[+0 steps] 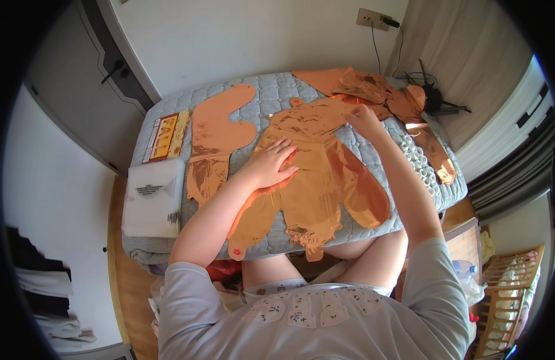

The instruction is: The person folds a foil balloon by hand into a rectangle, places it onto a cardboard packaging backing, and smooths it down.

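A flat, uninflated copper-coloured foil balloon (310,186) lies spread over the quilted grey mattress (268,87) in front of me, with several lobes pointing toward my lap. My left hand (271,163) rests on its left side, palm down and fingers apart. At the balloon's upper right edge, my right hand (364,122) has its fingers closed in a pinch on the foil. To the left lies another flat foil balloon (220,123) with a curved outline. More crumpled copper foil (368,87) is heaped beyond my right hand.
A stack of clear plastic bags (148,207) and a printed packet (167,137) lie at the mattress's left edge. Many white rings (418,162) sit by my right forearm. Behind them is a black device with antennas (432,99). A wooden crib (508,300) stands at right.
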`<state>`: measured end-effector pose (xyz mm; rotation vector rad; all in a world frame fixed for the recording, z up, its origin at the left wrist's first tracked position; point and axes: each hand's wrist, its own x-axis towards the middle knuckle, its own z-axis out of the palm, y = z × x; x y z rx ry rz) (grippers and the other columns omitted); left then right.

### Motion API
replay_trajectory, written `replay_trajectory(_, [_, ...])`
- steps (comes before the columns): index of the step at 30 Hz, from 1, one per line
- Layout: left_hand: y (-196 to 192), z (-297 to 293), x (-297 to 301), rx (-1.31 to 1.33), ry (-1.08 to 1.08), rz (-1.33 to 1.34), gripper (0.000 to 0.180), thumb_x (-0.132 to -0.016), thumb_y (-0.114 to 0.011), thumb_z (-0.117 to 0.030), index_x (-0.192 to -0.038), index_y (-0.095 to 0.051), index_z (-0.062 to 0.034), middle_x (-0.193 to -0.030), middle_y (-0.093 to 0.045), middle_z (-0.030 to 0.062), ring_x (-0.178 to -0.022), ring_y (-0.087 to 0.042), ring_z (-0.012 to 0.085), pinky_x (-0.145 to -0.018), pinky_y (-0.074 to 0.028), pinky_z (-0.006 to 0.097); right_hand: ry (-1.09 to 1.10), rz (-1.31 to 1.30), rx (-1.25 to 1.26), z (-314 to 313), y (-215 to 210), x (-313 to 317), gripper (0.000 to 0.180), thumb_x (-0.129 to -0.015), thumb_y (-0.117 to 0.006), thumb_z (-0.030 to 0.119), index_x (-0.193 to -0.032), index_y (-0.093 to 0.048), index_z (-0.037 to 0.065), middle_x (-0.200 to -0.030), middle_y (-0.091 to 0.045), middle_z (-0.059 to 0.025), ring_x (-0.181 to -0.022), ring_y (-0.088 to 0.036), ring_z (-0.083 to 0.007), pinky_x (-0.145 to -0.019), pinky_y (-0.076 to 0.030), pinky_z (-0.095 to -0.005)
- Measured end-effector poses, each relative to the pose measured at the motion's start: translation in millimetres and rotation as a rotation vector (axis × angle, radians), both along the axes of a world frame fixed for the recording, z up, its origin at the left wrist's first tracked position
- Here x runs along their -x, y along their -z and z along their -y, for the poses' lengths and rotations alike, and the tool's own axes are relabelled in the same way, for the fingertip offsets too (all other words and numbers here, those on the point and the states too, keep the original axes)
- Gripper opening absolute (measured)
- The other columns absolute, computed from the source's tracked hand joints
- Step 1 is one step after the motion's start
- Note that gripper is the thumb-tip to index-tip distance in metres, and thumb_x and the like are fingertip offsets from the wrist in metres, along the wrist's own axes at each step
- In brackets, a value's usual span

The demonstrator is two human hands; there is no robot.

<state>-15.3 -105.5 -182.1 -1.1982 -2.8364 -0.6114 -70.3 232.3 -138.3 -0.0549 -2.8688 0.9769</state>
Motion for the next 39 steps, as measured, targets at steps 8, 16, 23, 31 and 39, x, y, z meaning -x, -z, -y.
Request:
replay_trajectory(8, [4.1, 2.4, -0.9, -0.006, -0.012, -0.019, 0.066, -0.097, -0.063, -0.043, -0.151, -0.046, -0.0092, -0.163, -0.037, 0.0166, -0.153, -0.031, 0.0309, -0.12, -0.035, 0.045, 0.207, -0.111, -0.087, 22.4, 34.5, 22.6, 0.069, -0.08, -0.078, 0.034, -0.134, -0.053, 0.0, -0.138, -0.052, -0.0301, -0.124, -0.057, -0.0441, -0.105, -0.049, -0.0457])
replay_trajectory(16, [5.8, 1.7, 0.2, -0.01, -0.015, -0.019, 0.068, -0.097, -0.061, -0.045, -0.153, -0.044, -0.0102, -0.164, -0.035, 0.0158, -0.154, -0.029, 0.0303, -0.121, -0.034, 0.045, 0.2, -0.137, 0.01, 7.0, 41.1, 26.5, 0.056, -0.081, -0.076, 0.024, -0.129, -0.059, 0.0, -0.125, -0.063, -0.0271, -0.122, -0.059, -0.0397, -0.103, -0.049, -0.0432])
replay_trajectory(23, [2.9, 7.6, -3.5, 0.005, -0.029, 0.029, 0.07, -0.098, -0.061, -0.045, -0.155, -0.042, -0.0097, -0.165, -0.033, 0.0153, -0.155, -0.027, 0.0299, -0.122, -0.032, 0.045, -0.204, -0.22, -0.143, 21.3, 12.5, -16.4, 0.042, -0.082, -0.078, 0.024, -0.119, -0.069, 0.008, -0.122, -0.066, -0.0148, -0.117, -0.061, -0.0364, -0.101, -0.049, -0.0427])
replay_trajectory(31, [2.2, 2.1, -0.9, -0.022, 0.001, 0.024, 0.07, -0.099, -0.06, -0.044, -0.156, -0.041, -0.0097, -0.166, -0.031, 0.0151, -0.155, -0.027, 0.0293, -0.123, -0.029, 0.045, -0.514, -0.35, -0.336, 20.3, 11.4, -29.3, 0.03, -0.089, -0.072, 0.025, -0.116, -0.075, 0.013, -0.128, -0.068, -0.0055, -0.122, -0.059, -0.0281, -0.105, -0.044, -0.0448])
replay_trajectory(39, [1.1, 1.6, -1.5, -0.021, 0.007, 0.018, 0.071, -0.099, -0.061, -0.046, -0.155, -0.041, -0.0091, -0.166, -0.032, 0.0141, -0.155, -0.027, 0.0288, -0.123, -0.031, 0.044, -0.559, -0.39, -0.376, 22.5, 14.9, -19.2, 0.022, -0.093, -0.065, 0.022, -0.109, -0.077, 0.012, -0.114, -0.074, -0.0036, -0.11, -0.066, -0.0265, -0.096, -0.051, -0.0406])
